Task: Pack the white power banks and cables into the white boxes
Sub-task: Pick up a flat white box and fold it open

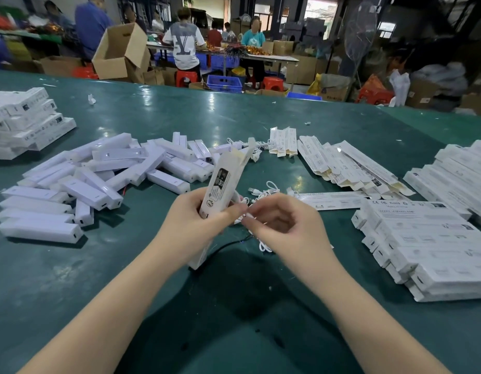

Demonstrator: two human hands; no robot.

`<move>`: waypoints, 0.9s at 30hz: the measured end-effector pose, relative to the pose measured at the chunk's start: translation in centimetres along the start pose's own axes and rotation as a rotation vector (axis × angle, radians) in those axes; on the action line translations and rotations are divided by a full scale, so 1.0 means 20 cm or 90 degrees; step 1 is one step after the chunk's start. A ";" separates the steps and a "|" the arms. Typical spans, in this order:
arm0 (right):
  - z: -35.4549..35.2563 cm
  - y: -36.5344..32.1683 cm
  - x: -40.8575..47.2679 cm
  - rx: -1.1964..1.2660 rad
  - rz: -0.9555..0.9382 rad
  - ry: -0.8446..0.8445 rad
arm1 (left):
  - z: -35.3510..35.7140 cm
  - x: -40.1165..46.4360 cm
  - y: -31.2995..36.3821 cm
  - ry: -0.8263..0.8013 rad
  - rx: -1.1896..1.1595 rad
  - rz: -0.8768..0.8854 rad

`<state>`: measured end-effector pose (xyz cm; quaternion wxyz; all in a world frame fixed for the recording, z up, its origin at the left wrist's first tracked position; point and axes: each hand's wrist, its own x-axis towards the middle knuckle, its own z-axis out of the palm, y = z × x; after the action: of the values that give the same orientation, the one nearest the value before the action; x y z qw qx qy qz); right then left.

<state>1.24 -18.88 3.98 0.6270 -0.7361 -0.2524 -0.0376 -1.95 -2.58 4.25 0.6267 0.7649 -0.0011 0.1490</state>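
Box (pixel 220 184) upright in L hand (pixel 196 225); R fingers (pixel 250 213) pinch cable (pixel 263 245) beside it.

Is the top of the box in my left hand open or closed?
Open: the box, gripped by the left hand, has its top flaps standing up, unfolded.

You had one white box (pixel 220 182) upright, top flap open, printed label facing you. Loose white power banks (pixel 99 174) lay heaped on tabletop's left. White cables (pixel 263 190) tangled mid-tabletop, flat unfolded boxes (pixel 350 166) fanned beyond, packed boxes (pixel 433 244) stacked right.
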 end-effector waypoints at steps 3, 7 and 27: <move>0.04 0.02 -0.02 -0.027 -0.037 0.024 | 0.00 -0.01 0.01 0.016 -0.021 0.021; 0.04 0.02 -0.03 -0.114 -0.084 -0.061 | -0.02 -0.01 0.03 -0.050 -0.025 0.009; -0.01 -0.01 -0.03 0.024 0.015 -0.094 | -0.08 0.00 0.03 -0.166 -0.011 -0.053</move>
<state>0.64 -19.34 3.97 0.6210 -0.7277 -0.2900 0.0288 -2.36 -1.13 5.10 0.6336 0.7716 -0.0518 0.0219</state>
